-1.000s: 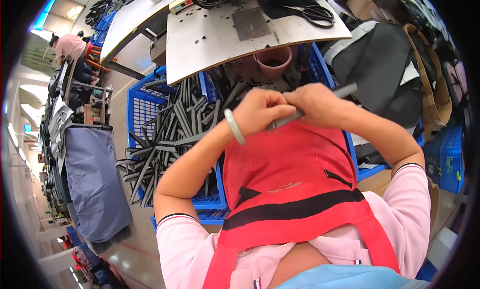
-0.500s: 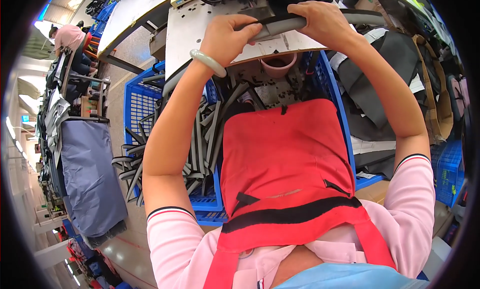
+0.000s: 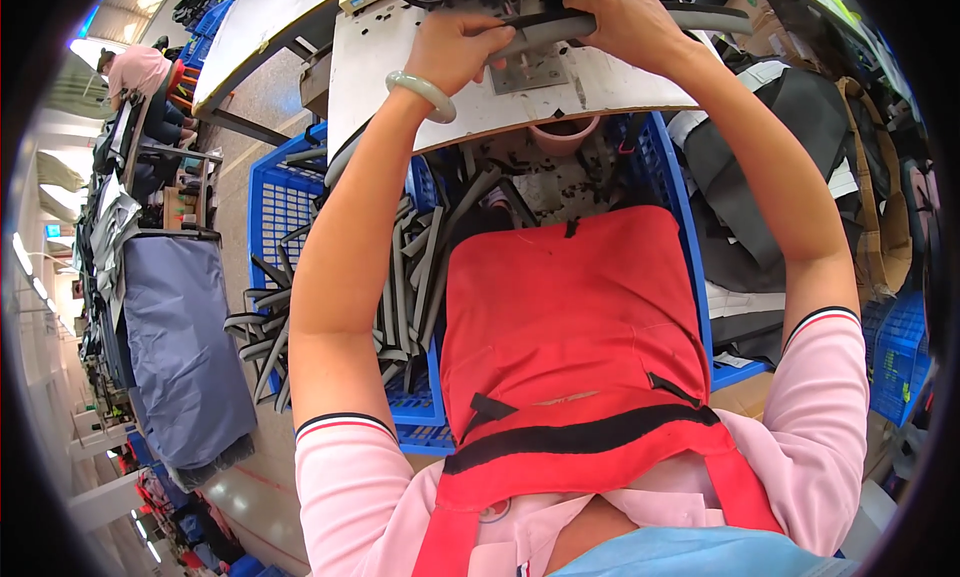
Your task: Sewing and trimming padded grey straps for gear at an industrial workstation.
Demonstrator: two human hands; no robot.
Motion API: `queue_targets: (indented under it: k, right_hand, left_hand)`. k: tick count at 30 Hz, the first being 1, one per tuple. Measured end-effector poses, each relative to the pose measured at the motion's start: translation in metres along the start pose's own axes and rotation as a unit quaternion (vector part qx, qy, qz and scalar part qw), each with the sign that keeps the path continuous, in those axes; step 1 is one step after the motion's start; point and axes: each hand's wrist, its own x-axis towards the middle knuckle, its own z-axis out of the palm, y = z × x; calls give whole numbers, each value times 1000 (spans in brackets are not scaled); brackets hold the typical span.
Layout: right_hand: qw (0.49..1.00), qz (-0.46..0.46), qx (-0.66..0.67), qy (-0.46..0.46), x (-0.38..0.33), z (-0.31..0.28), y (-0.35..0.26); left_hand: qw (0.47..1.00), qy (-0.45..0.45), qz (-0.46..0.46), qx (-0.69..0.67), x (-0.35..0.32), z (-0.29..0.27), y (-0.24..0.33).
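Both of my hands hold one long grey fabric strip flat on the white sewing table at the top of the view. My left hand, with a pale green bangle on the wrist, pinches its left part. My right hand presses it just right of the metal needle plate. The strip's right end runs off toward the table's far right. A red apron covers my lap below.
A blue plastic crate full of several grey strips stands under the table at my left. Dark fabric pieces pile at the right beside another blue crate. A person in pink sits far left near a grey-covered cart.
My hands lifted the strip from over my lap up onto the sewing table and have spread it out along the needle plate.
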Motion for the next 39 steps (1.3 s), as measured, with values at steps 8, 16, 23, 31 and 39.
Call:
queue_targets:
  k: [8,16,23,31,39]
  right_hand:
    - [998,-4,8,-59,8,-18,-1]
    - [996,-52,57,47,24,-7,18]
    - [979,-186,78,-20,-76,-4,-81]
    - [950,-248,-46,-184,-94,46,-139]
    - [967,-39,167,-186,-89,-28,-36]
  left_hand:
    - [1000,1,15,-9,10,-2,-4]
    - [999,7,13,-35,33,-7,-19]
    - [976,-57,81,194,-19,-3,-9]
    - [988,-144,13,-62,-46,56,12]
    - [970,-238,-11,-54,-82,12,-22]
